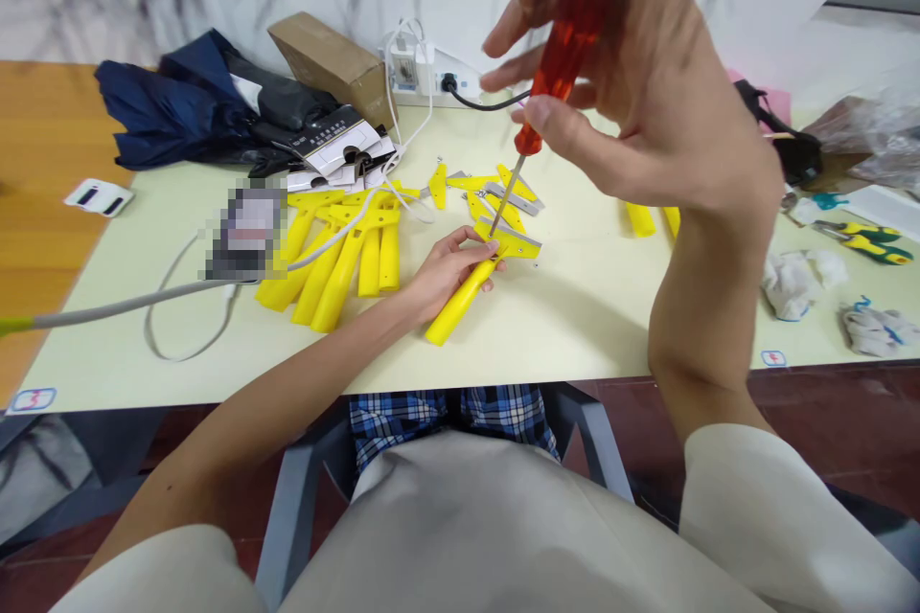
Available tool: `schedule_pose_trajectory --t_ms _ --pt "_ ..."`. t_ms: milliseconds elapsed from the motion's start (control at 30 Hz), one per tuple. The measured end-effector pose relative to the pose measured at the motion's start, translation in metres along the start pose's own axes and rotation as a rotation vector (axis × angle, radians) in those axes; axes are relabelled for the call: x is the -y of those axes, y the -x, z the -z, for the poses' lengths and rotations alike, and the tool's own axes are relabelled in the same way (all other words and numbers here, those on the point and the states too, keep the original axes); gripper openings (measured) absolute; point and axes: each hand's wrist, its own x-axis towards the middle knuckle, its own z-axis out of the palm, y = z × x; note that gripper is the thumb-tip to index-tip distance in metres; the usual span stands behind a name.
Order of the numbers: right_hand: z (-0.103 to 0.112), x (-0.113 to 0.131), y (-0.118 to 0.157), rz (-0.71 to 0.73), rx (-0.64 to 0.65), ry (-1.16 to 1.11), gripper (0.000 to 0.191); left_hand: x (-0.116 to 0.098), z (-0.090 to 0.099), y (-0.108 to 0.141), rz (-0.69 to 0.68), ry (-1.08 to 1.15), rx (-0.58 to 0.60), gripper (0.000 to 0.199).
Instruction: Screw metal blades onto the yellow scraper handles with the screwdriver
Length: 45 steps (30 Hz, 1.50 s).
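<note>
My left hand (456, 270) is closed round the neck of a yellow plastic scraper (464, 302), its handle slanting towards the table's front edge. A metal blade strip edges the scraper's head. My right hand (632, 86) is raised above it, with thumb and palm against the red translucent handle of a screwdriver (567, 48) and several fingers partly spread. The screwdriver's shaft slants down to the scraper's head near my left thumb. Behind lie loose yellow head pieces (438, 184), metal blades (518, 198) and small screws. To the left is a pile of yellow scraper handles (334, 283).
A white cable crosses the pile at left, beside a blurred-out device (248, 230). Dark blue bags (179, 105), a cardboard box (331, 57) and a power strip (460, 86) stand along the wall. Pliers (869, 239) and crumpled gloves (881, 326) lie at right.
</note>
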Motion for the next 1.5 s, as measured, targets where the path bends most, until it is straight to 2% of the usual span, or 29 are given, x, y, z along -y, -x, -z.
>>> schedule_pose_trajectory --t_ms 100,200,267,433,500,667,800,933,1133,1333,1400,1500 --pt "-0.003 0.000 0.002 0.060 -0.145 -0.035 0.042 0.001 0.000 -0.001 -0.008 0.036 -0.005 0.039" --pt "-0.009 -0.001 0.005 0.007 -0.267 0.169 0.040 0.002 0.001 -0.002 -0.021 0.046 -0.002 0.041" --pt "-0.013 0.001 0.007 -0.061 -0.279 0.278 0.038 0.003 0.001 -0.003 -0.028 0.058 -0.003 0.042" --pt "-0.015 0.017 0.013 -0.106 -0.160 0.179 0.035 0.004 0.001 -0.006 -0.067 0.088 -0.015 0.043" --pt "-0.011 0.025 0.014 -0.165 -0.120 0.160 0.035 0.005 0.001 -0.007 -0.093 0.071 -0.006 0.044" --pt "-0.007 0.041 0.004 -0.259 -0.059 0.335 0.040 0.009 0.002 -0.007 -0.153 0.062 0.001 0.048" --pt "-0.009 0.058 -0.005 -0.237 0.040 0.396 0.039 0.008 0.002 -0.007 -0.159 0.064 -0.016 0.044" --pt "-0.006 0.074 -0.007 -0.175 0.128 0.380 0.023 0.005 -0.001 -0.005 -0.158 0.042 -0.047 0.043" --pt "0.008 0.066 0.001 -0.175 0.097 0.635 0.033 0.003 -0.003 -0.004 -0.134 0.030 -0.041 0.042" --pt "0.034 0.052 0.000 -0.095 0.196 0.540 0.043 0.002 0.000 -0.006 -0.160 0.033 -0.025 0.045" --pt "0.036 0.049 -0.002 -0.067 0.192 0.538 0.046 0.003 0.001 -0.006 -0.174 0.019 -0.013 0.045" --pt "0.032 0.047 -0.004 -0.066 0.156 0.650 0.043 0.005 0.001 -0.007 -0.178 -0.011 -0.029 0.042"
